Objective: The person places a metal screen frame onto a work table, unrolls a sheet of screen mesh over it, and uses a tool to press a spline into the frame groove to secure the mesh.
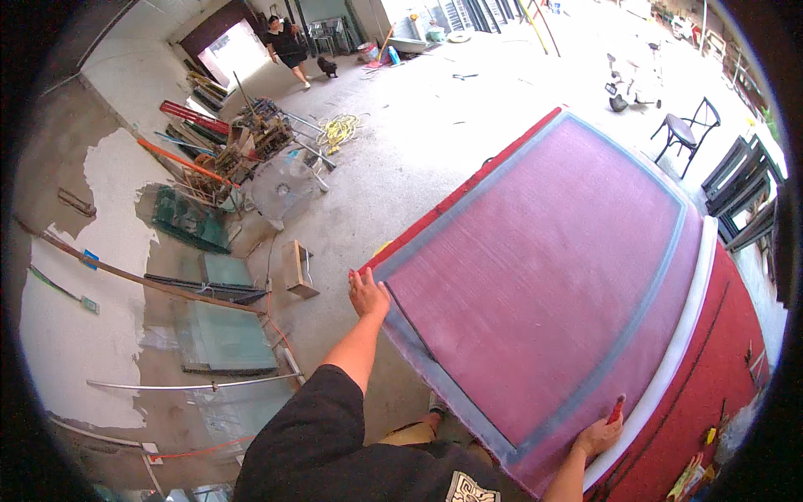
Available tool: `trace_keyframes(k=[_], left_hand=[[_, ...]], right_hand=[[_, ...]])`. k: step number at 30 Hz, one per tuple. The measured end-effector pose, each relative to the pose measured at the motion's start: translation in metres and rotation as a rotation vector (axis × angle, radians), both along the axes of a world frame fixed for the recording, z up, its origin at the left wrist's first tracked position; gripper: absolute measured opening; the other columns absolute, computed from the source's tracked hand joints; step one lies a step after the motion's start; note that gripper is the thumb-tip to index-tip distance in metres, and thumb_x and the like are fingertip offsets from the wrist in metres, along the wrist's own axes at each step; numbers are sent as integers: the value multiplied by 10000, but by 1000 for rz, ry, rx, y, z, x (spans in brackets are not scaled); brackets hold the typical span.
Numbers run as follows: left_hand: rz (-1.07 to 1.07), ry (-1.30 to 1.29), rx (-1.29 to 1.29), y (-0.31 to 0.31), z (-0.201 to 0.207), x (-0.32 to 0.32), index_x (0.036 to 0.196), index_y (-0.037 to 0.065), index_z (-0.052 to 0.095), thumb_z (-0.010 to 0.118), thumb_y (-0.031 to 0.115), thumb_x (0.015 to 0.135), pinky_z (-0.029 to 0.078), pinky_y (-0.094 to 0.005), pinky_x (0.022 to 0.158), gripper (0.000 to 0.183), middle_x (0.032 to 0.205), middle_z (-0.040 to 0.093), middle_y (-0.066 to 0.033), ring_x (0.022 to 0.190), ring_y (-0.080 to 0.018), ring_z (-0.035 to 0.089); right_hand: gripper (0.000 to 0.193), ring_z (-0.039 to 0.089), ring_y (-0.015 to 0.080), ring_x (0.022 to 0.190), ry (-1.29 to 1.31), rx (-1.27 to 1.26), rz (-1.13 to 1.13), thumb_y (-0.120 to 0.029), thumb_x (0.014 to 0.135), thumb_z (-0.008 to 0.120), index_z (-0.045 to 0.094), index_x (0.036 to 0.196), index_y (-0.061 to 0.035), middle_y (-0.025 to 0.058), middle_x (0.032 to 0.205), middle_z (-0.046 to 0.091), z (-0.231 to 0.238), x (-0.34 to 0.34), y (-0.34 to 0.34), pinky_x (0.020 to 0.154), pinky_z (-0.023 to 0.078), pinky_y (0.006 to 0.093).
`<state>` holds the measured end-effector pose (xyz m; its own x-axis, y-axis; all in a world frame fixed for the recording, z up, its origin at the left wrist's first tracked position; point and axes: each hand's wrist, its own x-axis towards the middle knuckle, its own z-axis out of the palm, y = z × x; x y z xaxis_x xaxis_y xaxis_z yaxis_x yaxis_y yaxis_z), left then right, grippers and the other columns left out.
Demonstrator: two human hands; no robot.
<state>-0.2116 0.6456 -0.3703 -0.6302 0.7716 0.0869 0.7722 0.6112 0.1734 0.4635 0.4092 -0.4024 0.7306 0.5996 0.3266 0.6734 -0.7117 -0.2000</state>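
A large translucent sheet [535, 276], showing pinkish over red and edged with a blue-grey band, lies flat on a red-covered table [732, 335]. My left hand [369, 294] rests at the sheet's left corner by the table edge, fingers spread and stretched out. Near the close right side, my right hand [597, 437] is closed around a small red tool [617, 410], whose kind I cannot make out. Just right of that hand, a long white bar [699, 293] runs along the sheet's right side.
Glass panes [222, 335] lean along the left wall. A round clear fan-like disc [286, 186], piled timber and a yellow cord coil [339, 131] occupy the floor at left. A chair [687, 134] and dark frames [740, 192] stand right. A person [287, 50] and dark dog [327, 67] are far back.
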Motion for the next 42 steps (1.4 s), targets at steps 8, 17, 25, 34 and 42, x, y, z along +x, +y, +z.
trace_keyframes(k=[8, 17, 25, 34, 42], left_hand=[[126, -35, 131, 25, -24, 8, 1513, 116, 567, 548, 320, 1062, 317, -523, 1258, 495, 1606, 440, -221, 1531, -402, 376], [136, 10, 219, 28, -21, 18, 1481, 69, 587, 562, 275, 1048, 334, -510, 1259, 481, 1574, 463, -259, 1506, -434, 398], [127, 48, 236, 31, -20, 18, 1458, 39, 602, 567, 252, 1039, 349, -511, 1259, 471, 1570, 466, -261, 1507, -460, 399], [161, 32, 190, 33, -25, 24, 1489, 70, 580, 577, 244, 1038, 344, -518, 1257, 484, 1582, 454, -259, 1516, -443, 386], [186, -10, 204, 32, -18, 21, 1470, 68, 591, 601, 226, 1023, 365, -524, 1243, 474, 1569, 464, -259, 1513, -453, 385]], right_hand=[[407, 652, 406, 1154, -197, -24, -68, -289, 998, 639, 638, 1347, -80, 178, 1280, 696, -36, 13, 6, 986, 504, 534], [389, 650, 404, 1149, -162, -47, -79, -287, 1002, 631, 644, 1340, -94, 179, 1248, 697, -23, 9, 10, 983, 504, 546], [399, 648, 410, 1143, -238, -81, -110, -274, 994, 625, 637, 1346, -86, 181, 1252, 689, -28, 5, 9, 987, 502, 550], [386, 649, 415, 1114, -259, -63, -74, -271, 983, 634, 639, 1316, -75, 184, 1238, 689, -16, 2, 11, 957, 504, 554], [413, 645, 425, 1130, -194, -56, -79, -277, 992, 642, 614, 1350, -73, 191, 1222, 693, -38, 13, 4, 969, 504, 553]])
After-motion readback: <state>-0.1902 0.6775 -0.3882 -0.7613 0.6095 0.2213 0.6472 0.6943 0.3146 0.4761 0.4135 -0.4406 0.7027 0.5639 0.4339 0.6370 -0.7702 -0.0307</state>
